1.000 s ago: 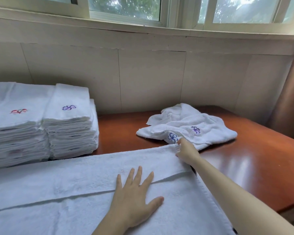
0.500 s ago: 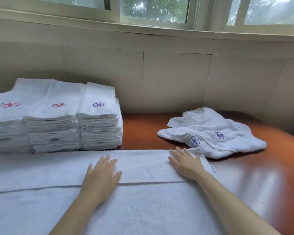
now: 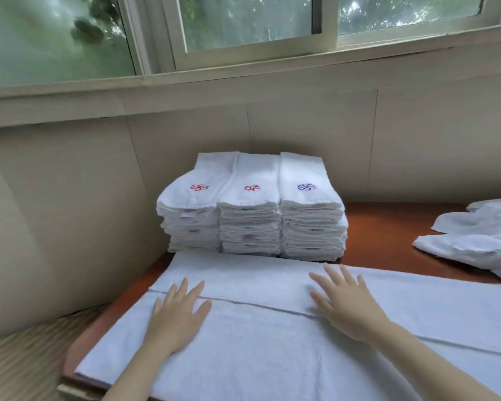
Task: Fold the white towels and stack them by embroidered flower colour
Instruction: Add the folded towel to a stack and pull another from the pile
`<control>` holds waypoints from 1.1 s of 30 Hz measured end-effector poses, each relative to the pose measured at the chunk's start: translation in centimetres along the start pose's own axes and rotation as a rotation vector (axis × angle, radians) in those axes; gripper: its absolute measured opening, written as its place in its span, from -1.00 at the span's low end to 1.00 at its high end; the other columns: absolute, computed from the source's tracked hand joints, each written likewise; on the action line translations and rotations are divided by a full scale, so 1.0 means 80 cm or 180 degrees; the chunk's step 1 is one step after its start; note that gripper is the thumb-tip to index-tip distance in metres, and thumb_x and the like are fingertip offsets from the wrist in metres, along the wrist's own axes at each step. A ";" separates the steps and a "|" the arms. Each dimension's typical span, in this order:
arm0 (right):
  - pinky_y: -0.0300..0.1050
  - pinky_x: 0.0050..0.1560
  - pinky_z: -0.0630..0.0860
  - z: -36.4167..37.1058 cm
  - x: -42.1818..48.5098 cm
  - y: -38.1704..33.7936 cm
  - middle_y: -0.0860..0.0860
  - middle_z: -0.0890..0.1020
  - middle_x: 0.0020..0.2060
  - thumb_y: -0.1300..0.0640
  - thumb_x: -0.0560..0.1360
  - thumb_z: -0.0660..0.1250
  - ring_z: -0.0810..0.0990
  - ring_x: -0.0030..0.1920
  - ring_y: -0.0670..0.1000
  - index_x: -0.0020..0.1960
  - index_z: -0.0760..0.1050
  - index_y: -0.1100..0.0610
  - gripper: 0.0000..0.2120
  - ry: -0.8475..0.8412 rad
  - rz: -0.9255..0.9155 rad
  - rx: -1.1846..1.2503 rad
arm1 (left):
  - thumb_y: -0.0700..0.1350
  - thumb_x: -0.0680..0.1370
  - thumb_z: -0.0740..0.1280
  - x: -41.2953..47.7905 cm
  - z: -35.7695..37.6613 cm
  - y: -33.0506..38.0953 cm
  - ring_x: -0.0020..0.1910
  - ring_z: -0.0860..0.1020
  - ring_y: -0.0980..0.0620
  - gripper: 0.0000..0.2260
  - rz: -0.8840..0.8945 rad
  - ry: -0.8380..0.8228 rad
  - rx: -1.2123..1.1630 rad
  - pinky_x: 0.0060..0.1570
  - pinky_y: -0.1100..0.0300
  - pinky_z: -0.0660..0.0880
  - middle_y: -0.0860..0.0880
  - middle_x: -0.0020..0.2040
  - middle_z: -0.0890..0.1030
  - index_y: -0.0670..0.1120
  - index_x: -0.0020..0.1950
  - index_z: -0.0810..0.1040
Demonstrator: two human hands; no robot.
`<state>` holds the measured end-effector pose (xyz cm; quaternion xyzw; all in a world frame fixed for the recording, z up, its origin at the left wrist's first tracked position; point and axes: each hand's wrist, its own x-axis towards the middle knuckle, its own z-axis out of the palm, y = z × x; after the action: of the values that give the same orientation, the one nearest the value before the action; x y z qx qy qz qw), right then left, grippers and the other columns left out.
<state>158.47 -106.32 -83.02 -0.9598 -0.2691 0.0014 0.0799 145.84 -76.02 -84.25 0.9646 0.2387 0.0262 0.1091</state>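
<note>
A long white towel (image 3: pixel 272 351) lies spread across the near part of the wooden table (image 3: pixel 385 230), its far third folded over along a straight edge. My left hand (image 3: pixel 180 311) presses flat on it near its left end, fingers straight. My right hand (image 3: pixel 347 305) lies flat on the folded edge further right. Behind the towel stand three stacks of folded towels: two topped with a red flower (image 3: pixel 199 187) (image 3: pixel 251 188) and one with a purple flower (image 3: pixel 306 186). A heap of unfolded white towels (image 3: pixel 475 241) with blue embroidery sits at the right edge.
The stacks stand against a beige wall (image 3: pixel 301 125) under a window. The table's left edge (image 3: pixel 104 316) drops off beside a striped floor or mat at the lower left.
Both hands have slid left along the towel and the view has swung left with them. My right hand let go of the towel's far corner and now lies flat.
</note>
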 end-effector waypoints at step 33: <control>0.11 0.48 -0.08 -0.040 -0.112 0.245 -0.02 0.04 0.55 -0.16 0.63 -0.08 -0.03 0.54 0.01 0.52 0.09 -0.12 -0.53 0.0016 0.1311 0.0065 | 0.19 0.63 -0.05 -0.074 0.095 0.402 0.56 -0.10 0.04 -0.52 0.1879 -0.0407 -0.0127 0.48 -0.04 -0.18 0.01 0.59 -0.05 0.16 0.55 0.04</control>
<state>161.02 -127.94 -83.27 -0.9937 -0.0669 0.0181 0.0883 156.05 -108.03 -84.50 0.9896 -0.0599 0.0007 0.1306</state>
